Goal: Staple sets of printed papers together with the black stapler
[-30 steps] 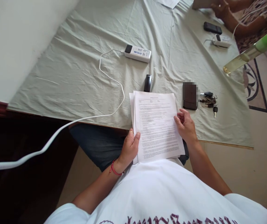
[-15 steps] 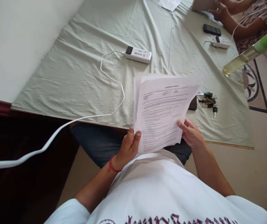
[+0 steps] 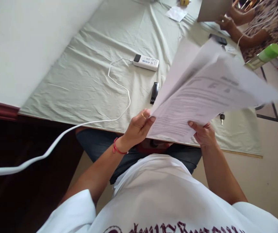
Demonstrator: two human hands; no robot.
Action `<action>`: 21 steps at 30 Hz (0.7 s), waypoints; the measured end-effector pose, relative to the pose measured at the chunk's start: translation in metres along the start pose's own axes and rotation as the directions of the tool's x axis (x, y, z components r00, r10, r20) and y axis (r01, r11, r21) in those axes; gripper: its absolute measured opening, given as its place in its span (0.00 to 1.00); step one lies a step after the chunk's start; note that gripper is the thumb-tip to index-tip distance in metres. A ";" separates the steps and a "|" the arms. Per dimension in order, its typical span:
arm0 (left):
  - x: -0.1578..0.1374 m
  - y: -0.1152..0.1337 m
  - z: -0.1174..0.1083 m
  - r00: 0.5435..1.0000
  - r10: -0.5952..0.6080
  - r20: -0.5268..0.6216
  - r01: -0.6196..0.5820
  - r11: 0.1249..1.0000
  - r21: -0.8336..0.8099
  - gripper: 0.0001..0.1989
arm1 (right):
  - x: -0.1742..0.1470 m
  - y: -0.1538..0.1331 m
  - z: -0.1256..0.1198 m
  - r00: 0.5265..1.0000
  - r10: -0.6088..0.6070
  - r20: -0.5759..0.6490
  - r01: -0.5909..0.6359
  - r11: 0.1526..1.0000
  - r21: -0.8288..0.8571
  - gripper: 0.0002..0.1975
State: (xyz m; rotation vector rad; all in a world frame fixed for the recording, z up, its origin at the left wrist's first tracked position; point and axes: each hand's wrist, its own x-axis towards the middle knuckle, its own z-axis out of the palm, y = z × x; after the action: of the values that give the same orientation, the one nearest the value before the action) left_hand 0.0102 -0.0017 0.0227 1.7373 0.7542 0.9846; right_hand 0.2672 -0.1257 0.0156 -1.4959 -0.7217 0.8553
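Note:
Several printed paper sheets [image 3: 177,113] are held over the table's front edge, their far ends fanned apart and blurred. My left hand [image 3: 139,127] pinches their left edge between thumb and fingers. On the right side, my right hand [image 3: 204,133] grips the sheets with its thumb on top and the fingers behind. A small black stapler-like object [image 3: 154,93] lies just left of the papers. Beyond it rests a white power bank-like device [image 3: 146,62] with a cable. A key [image 3: 222,118] shows at the papers' right edge; the rest of the bunch is hidden.
The pale green cloth [image 3: 85,84] covers the table. A white cable [image 3: 56,145] crosses its front edge on the left. A green-capped bottle [image 3: 265,56] stands at the right. Another person's hands [image 3: 226,22] hold a flat grey object at the far right.
The sheets have lifted away from me and swung right, their far ends spreading apart. Both hands moved with them, still gripping. The black object beside the papers has come into view.

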 end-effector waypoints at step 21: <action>0.038 -0.015 -0.008 0.963 -0.065 0.263 0.145 0.944 -0.295 0.27 | 0.011 -0.013 0.008 0.968 -0.096 0.232 0.112 0.992 -0.055 0.25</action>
State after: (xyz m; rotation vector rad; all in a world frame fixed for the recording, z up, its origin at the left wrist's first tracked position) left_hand 0.0206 0.0382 0.0206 1.4913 0.4927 0.7477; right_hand 0.2673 -0.1110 0.0271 -1.4189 -0.9999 0.9402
